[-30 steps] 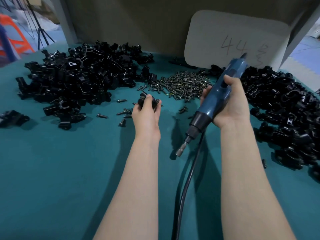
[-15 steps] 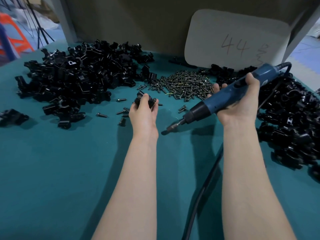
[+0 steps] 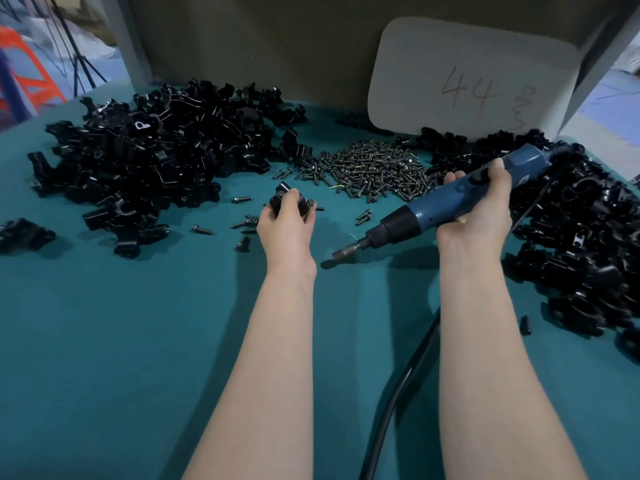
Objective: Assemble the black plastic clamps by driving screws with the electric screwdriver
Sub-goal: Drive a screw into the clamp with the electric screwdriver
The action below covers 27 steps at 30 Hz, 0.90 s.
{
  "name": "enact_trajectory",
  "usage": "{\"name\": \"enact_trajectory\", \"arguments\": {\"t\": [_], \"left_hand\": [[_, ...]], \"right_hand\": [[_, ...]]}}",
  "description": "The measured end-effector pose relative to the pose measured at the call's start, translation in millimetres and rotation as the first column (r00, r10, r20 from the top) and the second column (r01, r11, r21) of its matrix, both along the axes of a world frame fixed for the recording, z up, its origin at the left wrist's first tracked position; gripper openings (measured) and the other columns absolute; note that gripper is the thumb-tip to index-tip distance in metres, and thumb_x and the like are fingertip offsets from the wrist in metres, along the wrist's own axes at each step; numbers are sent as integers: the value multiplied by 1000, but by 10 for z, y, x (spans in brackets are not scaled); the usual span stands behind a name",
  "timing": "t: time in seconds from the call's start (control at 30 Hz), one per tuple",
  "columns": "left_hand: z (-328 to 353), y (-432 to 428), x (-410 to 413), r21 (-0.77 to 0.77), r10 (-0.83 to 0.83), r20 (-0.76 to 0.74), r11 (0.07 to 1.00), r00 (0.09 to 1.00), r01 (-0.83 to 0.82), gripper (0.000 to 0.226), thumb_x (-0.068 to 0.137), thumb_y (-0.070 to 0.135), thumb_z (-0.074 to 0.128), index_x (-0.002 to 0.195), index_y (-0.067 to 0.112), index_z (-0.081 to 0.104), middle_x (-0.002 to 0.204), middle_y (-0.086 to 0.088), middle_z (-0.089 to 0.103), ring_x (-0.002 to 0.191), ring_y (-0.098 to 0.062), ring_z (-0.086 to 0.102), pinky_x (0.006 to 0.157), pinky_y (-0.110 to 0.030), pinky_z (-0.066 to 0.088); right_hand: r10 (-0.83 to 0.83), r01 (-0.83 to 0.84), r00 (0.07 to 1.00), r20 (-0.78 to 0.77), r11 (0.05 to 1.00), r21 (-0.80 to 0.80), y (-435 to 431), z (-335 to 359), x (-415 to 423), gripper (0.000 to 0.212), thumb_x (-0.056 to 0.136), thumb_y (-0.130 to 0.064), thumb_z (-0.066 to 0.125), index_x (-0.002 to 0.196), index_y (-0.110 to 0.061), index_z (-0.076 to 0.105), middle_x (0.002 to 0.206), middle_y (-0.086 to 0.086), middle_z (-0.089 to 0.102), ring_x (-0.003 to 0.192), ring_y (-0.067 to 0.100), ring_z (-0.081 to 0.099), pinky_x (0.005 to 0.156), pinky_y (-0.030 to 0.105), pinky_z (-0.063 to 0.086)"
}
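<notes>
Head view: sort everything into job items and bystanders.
Job:
left hand gripping a clamp
right hand holding the electric screwdriver
screw pile
left clamp heap
right clamp heap

Lying about:
card marked 44
orange frame

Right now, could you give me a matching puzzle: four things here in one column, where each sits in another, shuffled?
Things:
1 electric screwdriver
2 single black clamp
3 screw pile
4 card marked 44

Places:
A propped at the back
B in the left hand
C heaped on the table
D in the right hand

Pairs: 1-D, 2-B, 3-C, 4-A.
</notes>
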<state>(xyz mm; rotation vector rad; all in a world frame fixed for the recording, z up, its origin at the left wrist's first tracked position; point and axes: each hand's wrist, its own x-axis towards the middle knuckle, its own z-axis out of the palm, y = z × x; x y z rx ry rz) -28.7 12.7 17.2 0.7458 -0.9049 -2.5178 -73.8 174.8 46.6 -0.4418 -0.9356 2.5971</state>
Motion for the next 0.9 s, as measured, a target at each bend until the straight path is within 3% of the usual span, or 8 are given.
{"name": "enact_trajectory", "arguments": {"t": [0.17, 0.27, 0.43, 0.53, 0.6, 0.7, 0.9], "left_hand": [[-6, 2, -6, -9, 2, 7, 1000, 1000, -2, 15, 93, 10, 58, 80, 9, 52, 89, -8, 55, 82, -19, 62, 86, -26, 56], [-14, 10, -11, -29, 5, 20, 1000, 1000, -5, 14, 93, 10, 58, 80, 9, 52, 92, -8, 55, 85, -20, 62, 84, -24, 56], [-46, 26, -27, -191, 22, 97, 982, 995, -3, 11, 93, 13, 58, 83, 12, 53, 90, -2, 56, 88, -17, 60, 76, -17, 53], [-71, 43, -34, -374, 64, 145, 927, 987, -5, 13, 94, 17, 57, 82, 17, 53, 81, 4, 56, 76, -11, 56, 75, -20, 48], [-91, 50, -35, -440, 77, 157, 898, 985, 0, 12, 95, 20, 57, 84, 18, 53, 81, 5, 56, 74, -10, 54, 74, -22, 47], [-101, 54, -37, -472, 81, 168, 881, 982, 8, 7, 95, 22, 56, 95, 15, 55, 84, 6, 56, 77, -12, 53, 70, -22, 44], [-114, 46, -39, -506, 82, 188, 862, 979, 25, 12, 96, 24, 57, 103, 13, 57, 91, 5, 57, 85, -16, 54, 77, -25, 41]], "right_hand": [[-29, 29, 1000, 0, 998, -48, 27, -10, 21, 21, 88, -25, 67, 101, -11, 57, 107, 11, 64, 84, 22, 69, 87, 38, 56], [-45, 45, 999, 8, 996, -80, 21, 14, 43, 15, 90, -28, 65, 94, -14, 58, 99, 9, 64, 86, 22, 68, 85, 35, 56], [-64, 65, 996, 60, 998, -16, -26, 77, 56, 21, 85, -27, 71, 87, -16, 53, 83, -2, 62, 67, 11, 63, 52, 20, 51], [-68, 64, 993, 94, 997, 48, -83, 71, 64, 22, 85, -22, 71, 86, -16, 50, 82, -4, 60, 67, 9, 61, 52, 20, 50], [-64, 65, 996, 65, 998, -7, -108, 63, 67, 21, 85, -16, 70, 87, -15, 49, 85, -2, 59, 68, 12, 62, 51, 21, 50], [-52, 54, 998, 22, 996, -68, -134, 75, 73, 16, 86, -12, 66, 89, -13, 50, 87, 2, 57, 63, 11, 62, 48, 18, 49], [-61, 61, 998, -7, 994, -88, -176, 81, 83, 15, 87, -11, 66, 91, -12, 51, 86, 4, 56, 64, 12, 61, 52, 20, 50]]}}
